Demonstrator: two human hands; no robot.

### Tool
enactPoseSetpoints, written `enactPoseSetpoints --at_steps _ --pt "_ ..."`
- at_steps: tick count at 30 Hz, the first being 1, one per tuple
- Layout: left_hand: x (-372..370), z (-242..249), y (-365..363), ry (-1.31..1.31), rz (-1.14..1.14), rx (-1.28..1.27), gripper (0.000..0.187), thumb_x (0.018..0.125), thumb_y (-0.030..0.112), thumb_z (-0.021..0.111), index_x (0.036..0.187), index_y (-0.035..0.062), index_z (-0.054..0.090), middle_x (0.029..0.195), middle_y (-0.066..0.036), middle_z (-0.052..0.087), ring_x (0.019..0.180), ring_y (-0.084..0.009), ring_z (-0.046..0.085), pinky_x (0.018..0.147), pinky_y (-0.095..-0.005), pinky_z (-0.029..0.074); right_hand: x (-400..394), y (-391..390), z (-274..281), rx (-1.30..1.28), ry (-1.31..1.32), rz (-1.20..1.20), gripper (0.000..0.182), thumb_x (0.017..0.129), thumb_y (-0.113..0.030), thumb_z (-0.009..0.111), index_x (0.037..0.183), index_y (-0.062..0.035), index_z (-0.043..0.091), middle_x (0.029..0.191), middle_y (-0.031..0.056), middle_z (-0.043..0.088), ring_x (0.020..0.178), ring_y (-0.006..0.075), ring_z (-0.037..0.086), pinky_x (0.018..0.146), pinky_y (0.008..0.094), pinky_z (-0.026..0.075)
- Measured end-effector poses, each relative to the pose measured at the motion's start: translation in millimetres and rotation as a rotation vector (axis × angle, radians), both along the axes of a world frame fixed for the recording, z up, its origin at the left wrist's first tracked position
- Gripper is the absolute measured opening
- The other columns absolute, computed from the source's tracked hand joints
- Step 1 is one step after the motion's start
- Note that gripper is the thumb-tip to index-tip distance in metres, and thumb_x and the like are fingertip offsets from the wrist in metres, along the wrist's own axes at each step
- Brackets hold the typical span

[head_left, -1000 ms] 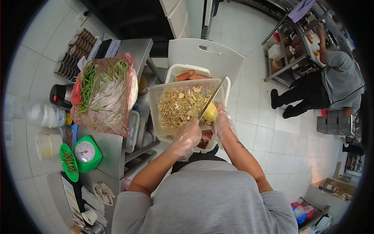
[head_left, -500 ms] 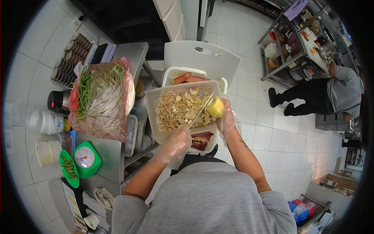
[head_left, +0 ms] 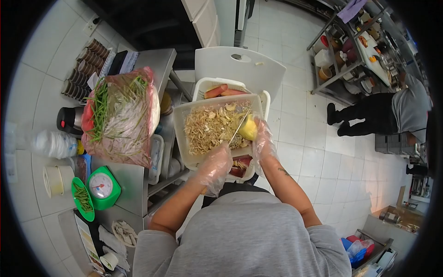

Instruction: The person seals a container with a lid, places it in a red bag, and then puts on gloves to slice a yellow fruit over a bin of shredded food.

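Observation:
My left hand [head_left: 214, 168], in a clear plastic glove, is closed around the handle of a thin-bladed knife [head_left: 238, 131]. The blade slants up and right, its far part against a pale yellow, rounded piece that looks like a peeled banana blossom [head_left: 249, 128]. Gripping that piece from the right is my gloved right hand [head_left: 264, 138]. Both hands are over a translucent plastic tub [head_left: 181, 115]. Fine beige shreds [head_left: 203, 131] fill the tub, with larger pale yellow slices [head_left: 230, 108] on top toward its far right.
Dark red peelings [head_left: 241, 168] and orange-pink pieces [head_left: 216, 91] show in a white basket [head_left: 199, 87] under the tub. On the steel table [head_left: 120, 194] at left are a bag of green stalks [head_left: 120, 115] and a green scale [head_left: 104, 187]. Another person [head_left: 408, 108] stands far right.
My right hand has turned and shifted slightly left with the yellow piece. The left hand and knife have moved a little right. The other person has shifted slightly.

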State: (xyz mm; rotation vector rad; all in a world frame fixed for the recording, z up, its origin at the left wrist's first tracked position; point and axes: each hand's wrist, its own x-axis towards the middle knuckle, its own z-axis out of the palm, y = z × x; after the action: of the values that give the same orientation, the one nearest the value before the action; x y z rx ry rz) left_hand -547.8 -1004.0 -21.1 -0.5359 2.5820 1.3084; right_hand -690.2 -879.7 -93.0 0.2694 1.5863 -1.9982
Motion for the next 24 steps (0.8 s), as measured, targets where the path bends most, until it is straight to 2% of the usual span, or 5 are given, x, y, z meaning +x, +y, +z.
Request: enactPoseSetpoints --at_steps 1,4,7,13,24 --pt "-2 7 -2 -0.035 0.022 0.027 0.020 0.094 0.020 0.047 0.094 0.0001 0.051 0.072 -0.019 0.054 0.067 -0.0344 0.055 0.067 -0.0439 0.045 0 -1 1 -0.003 0.013 -0.002 0.044 0.095 -0.046 0.052 0.123 -0.0128 0.051 0.099 0.0039 0.061 0.079 0.0172 0.059 0.053 0.0285 0.043" --pt "1 38 -18 -0.157 0.112 0.263 0.017 0.092 0.016 0.046 0.088 0.0017 0.054 0.079 -0.025 0.058 0.073 -0.0422 0.056 0.067 -0.0480 0.045 -13 7 14 -0.092 -0.183 -0.008 0.042 0.095 -0.046 0.051 0.120 -0.0130 0.051 0.097 0.0032 0.062 0.076 0.0167 0.060 0.047 0.0267 0.041" --pt "13 25 -27 -0.099 0.087 0.071 0.016 0.091 0.017 0.048 0.090 0.0017 0.054 0.079 -0.025 0.059 0.075 -0.0440 0.057 0.068 -0.0482 0.045 -22 17 18 -0.241 -0.246 0.009 0.039 0.095 -0.047 0.050 0.117 -0.0149 0.051 0.094 0.0021 0.063 0.072 0.0159 0.060 0.042 0.0251 0.038" --pt "22 32 0 -0.028 -0.080 -0.155 0.021 0.095 0.017 0.045 0.100 -0.0022 0.050 0.085 -0.027 0.061 0.083 -0.0450 0.061 0.075 -0.0512 0.046 -18 6 22 -0.167 -0.247 -0.040 0.039 0.095 -0.049 0.046 0.114 -0.0154 0.051 0.091 0.0027 0.062 0.069 0.0149 0.059 0.042 0.0244 0.038" --pt "19 48 13 -0.165 -0.138 -0.305 0.016 0.092 0.009 0.041 0.102 -0.0025 0.047 0.091 -0.030 0.061 0.083 -0.0477 0.062 0.076 -0.0546 0.047 -12 6 24 -0.239 -0.261 0.000 0.038 0.099 -0.051 0.038 0.115 -0.0189 0.048 0.094 0.0025 0.061 0.071 0.0155 0.059 0.046 0.0256 0.040"
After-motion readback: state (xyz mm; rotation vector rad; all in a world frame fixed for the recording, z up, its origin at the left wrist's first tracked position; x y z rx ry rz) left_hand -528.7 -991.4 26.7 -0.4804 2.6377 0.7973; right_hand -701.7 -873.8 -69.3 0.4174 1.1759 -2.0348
